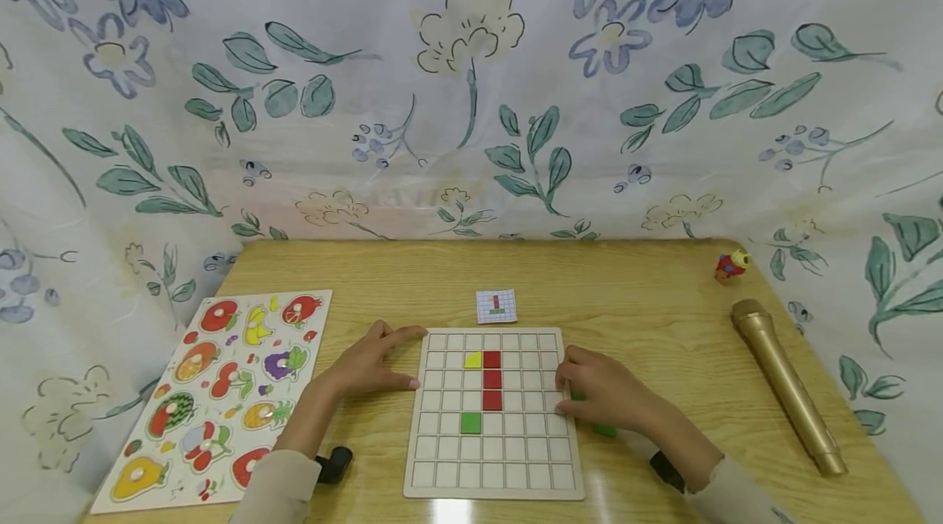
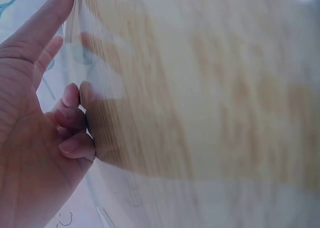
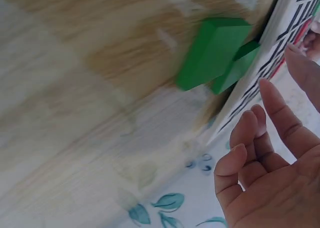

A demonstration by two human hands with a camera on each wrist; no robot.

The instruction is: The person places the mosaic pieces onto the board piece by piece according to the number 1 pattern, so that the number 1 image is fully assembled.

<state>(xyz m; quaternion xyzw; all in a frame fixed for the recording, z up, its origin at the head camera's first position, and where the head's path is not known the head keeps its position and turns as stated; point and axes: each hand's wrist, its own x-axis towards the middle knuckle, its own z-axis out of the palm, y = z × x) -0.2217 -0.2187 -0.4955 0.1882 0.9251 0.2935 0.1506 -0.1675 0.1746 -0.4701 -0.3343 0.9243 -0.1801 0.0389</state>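
Status: about half a row looks left. Grid board [image 1: 511, 423] is set mid-table, flat on the wood table [image 1: 398, 278]. Five cells are filled: yellow quarter-round piece [image 1: 474, 360]; three red squares [image 1: 492, 380] in a near-far column, the far one just right of the yellow; one green square [image 1: 471, 423] one row nearer than the last red, one column left.

Pattern card [image 1: 497, 306] is laid just beyond the board's far edge. Against it, yellow and red are judged done. Printed green bar looks wider than one cell, so more green is probably owed; exact count too small to be read.

Stock: two green blocks [image 3: 215, 53] just right of the board, partly covered by the right hand [image 1: 607, 389] in the head view; access is blocked slightly there.

Grip: left hand [image 1: 374, 364] is spread at the board's left edge, nothing pinched. Right hand is held at the right edge, fingers loosely bent, thumb apart; no piece pinched. Firmness of contact cannot be told.

Around: fruit puzzle board [image 1: 209, 405] at left, partly covered by the left forearm; gold microphone [image 1: 788, 385] at right, small figurine [image 1: 731, 265] far right. Both well clear of the grid.
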